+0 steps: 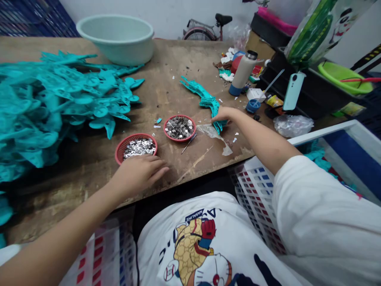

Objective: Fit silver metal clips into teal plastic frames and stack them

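The right grip [224, 114] is reaching in from the right and is holding the part [205, 95], with its fingers bending over the near half. The part is lying on the surface [162, 95], running from far left to near right, so most of its length is stretching away on the far-left side of the grip, while the near tip is sticking out just below the fingers. The left grip [143, 171] is hovering palm down at the near edge of the left basket [119, 147], its fingers bending loosely and pointing right; their undersides are hiding from view, so I cannot tell whether it is closing on anything. That basket is holding shiny metal clips [141, 147]. The right basket [179, 140] is sitting a little farther off, between the left basket and the part, and is carrying darker metal bits [178, 127]. A thin tool [188, 144] is lying just beside it on the near-right side. On the left, a large pile [62, 99] of teal pieces is spreading over the surface, with a basin [127, 51] standing behind it. At far right, a bottle [242, 73] is standing upright, well apart from both baskets.
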`<state>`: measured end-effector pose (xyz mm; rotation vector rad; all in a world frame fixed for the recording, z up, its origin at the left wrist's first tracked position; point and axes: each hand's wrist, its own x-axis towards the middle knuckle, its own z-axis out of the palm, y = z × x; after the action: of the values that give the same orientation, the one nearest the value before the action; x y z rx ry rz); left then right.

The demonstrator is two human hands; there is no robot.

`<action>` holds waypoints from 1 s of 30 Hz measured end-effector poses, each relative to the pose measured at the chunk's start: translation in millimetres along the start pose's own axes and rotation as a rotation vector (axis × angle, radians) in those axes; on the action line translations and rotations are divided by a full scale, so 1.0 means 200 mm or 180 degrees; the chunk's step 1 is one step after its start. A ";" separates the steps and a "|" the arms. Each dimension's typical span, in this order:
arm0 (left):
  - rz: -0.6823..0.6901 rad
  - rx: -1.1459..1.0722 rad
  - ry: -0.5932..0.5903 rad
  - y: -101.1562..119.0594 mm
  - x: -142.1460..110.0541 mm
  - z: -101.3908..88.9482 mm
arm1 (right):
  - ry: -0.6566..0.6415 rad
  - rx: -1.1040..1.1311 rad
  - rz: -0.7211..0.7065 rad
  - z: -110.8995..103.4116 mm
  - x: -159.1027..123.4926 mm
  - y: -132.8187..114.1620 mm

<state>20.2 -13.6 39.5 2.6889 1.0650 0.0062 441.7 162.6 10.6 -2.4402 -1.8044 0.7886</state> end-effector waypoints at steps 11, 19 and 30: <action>0.0077 0.0343 -0.0111 -0.02 -0.02 -0.03 | -0.0055 -0.0280 0.0124 0.01 0.10 0.03; 0.0156 0.0507 -0.0057 -0.02 -0.04 -0.03 | 0.0463 -0.0215 0.0772 -0.10 0.28 0.32; 0.0066 0.0486 -0.0074 -0.07 -0.04 0.08 | 0.0588 -0.0134 0.0616 -0.08 0.35 0.45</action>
<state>7.1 -13.3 22.0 2.8278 1.0714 -0.1065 544.1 199.1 -29.6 -2.6440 -1.5560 0.5158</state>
